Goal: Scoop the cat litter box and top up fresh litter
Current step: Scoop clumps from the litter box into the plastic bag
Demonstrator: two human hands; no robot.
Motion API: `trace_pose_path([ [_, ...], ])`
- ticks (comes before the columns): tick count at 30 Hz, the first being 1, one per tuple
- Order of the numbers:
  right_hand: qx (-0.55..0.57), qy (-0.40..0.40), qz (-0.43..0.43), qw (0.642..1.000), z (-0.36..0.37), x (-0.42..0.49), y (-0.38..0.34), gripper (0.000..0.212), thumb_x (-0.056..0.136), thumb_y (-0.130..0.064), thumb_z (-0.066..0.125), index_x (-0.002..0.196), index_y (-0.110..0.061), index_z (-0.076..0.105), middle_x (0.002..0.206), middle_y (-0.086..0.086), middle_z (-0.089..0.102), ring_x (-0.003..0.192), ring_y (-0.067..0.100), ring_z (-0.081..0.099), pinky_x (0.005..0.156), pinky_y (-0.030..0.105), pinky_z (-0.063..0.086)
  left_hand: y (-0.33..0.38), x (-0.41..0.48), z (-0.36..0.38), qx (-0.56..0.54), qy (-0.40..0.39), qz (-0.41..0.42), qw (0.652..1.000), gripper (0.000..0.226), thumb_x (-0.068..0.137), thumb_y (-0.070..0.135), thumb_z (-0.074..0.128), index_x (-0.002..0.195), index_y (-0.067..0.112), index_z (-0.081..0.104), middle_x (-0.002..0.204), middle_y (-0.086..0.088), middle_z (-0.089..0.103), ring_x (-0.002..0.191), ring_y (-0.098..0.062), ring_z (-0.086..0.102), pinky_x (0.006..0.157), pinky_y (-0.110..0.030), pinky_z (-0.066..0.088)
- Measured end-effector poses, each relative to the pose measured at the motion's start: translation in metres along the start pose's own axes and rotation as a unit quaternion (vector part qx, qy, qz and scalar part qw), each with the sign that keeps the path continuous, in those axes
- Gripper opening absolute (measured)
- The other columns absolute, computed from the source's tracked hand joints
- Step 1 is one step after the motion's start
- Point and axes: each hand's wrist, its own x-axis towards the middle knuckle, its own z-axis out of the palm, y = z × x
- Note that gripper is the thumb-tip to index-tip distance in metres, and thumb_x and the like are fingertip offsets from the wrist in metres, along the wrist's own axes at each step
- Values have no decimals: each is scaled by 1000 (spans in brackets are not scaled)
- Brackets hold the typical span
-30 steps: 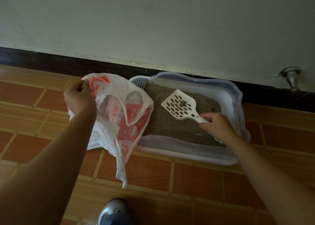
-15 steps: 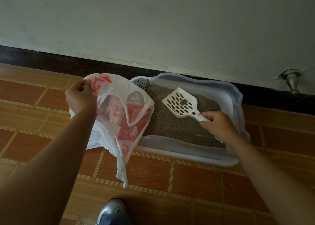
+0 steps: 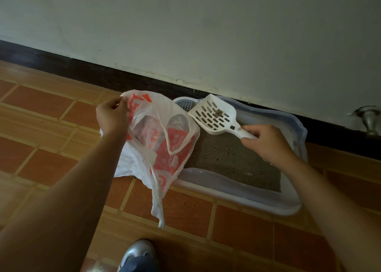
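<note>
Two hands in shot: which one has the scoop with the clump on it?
The right hand, gripping the white scoop by its handle. The left hand only pinches the rim of the plastic bag.

Both bare forearms stretch forward and down. The left grip (image 3: 112, 117) pinches the bag (image 3: 156, 148) by its rim between thumb and fingers, back of the hand up. The right grip (image 3: 268, 142) curls round the handle of the scoop (image 3: 214, 115).
</note>
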Motion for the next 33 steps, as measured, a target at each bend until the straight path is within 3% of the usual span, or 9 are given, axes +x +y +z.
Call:
trace_pose_path([
  [3, 15, -28, -43, 999, 1, 2, -26, 37, 84, -18, 62, 121, -27, 61, 94, -2, 67, 76, 16, 62, 65, 32, 52, 0, 2, -7, -3, -14, -10, 1000, 22, 94, 21, 55, 110, 12, 67, 102, -2, 68, 91, -13, 65, 80, -25, 54],
  [10, 2, -66, -134, 989, 31, 11, -80, 41, 85, -20, 62, 125, -22, 58, 112, -3, 66, 87, 10, 61, 78, 32, 54, -2, 7, -21, -31, -13, -44, 998, 21, 94, 19, 55, 111, 13, 66, 101, -1, 67, 92, -11, 65, 79, -23, 53],
  [16, -91, -58, -189, 976, 61, 15, -102, 45, 89, -25, 60, 132, -20, 51, 122, 3, 62, 102, 16, 61, 80, 31, 54, -5, 9, -31, -34, 2, -44, 998, 21, 93, 21, 56, 108, 11, 68, 92, 2, 67, 88, -11, 65, 77, -24, 55],
  [20, -229, 14, -272, 935, 72, 15, -112, 33, 91, -19, 55, 124, -16, 57, 112, 7, 63, 104, 22, 55, 80, 33, 51, -10, 12, -37, -28, 18, -43, 999, 20, 94, 20, 55, 107, 12, 67, 88, 3, 66, 89, -13, 65, 80, -26, 55],
  [23, -304, 88, -330, 890, 80, 12, -119, 21, 73, -11, 75, 93, -10, 68, 79, 7, 66, 77, 24, 60, 56, 29, 44, -10, 13, -38, -28, 26, -39, 999, 19, 94, 19, 55, 105, 12, 68, 82, 7, 63, 82, -9, 64, 77, -23, 54],
  [25, -318, 93, -329, 884, 84, 9, -123, 18, 66, -8, 79, 79, -9, 68, 69, 7, 64, 69, 24, 59, 53, 29, 44, -10, 14, -39, -29, 30, -40, 998, 19, 93, 20, 55, 106, 12, 68, 81, 8, 63, 79, -6, 62, 74, -21, 54],
  [29, -317, 109, -337, 880, 89, 8, -123, 13, 73, -8, 73, 86, -9, 68, 79, 9, 67, 78, 26, 60, 62, 33, 48, -10, 15, -40, -33, 30, -42, 998, 18, 93, 21, 56, 104, 13, 68, 80, 8, 64, 78, -6, 63, 67, -18, 52],
  [33, -305, 116, -336, 884, 87, 11, -120, 24, 67, -9, 79, 89, -7, 70, 78, 10, 68, 75, 26, 62, 59, 33, 50, -8, 13, -37, -41, 28, -40, 998, 18, 93, 21, 55, 104, 13, 68, 79, 9, 62, 76, -4, 62, 68, -18, 52],
])
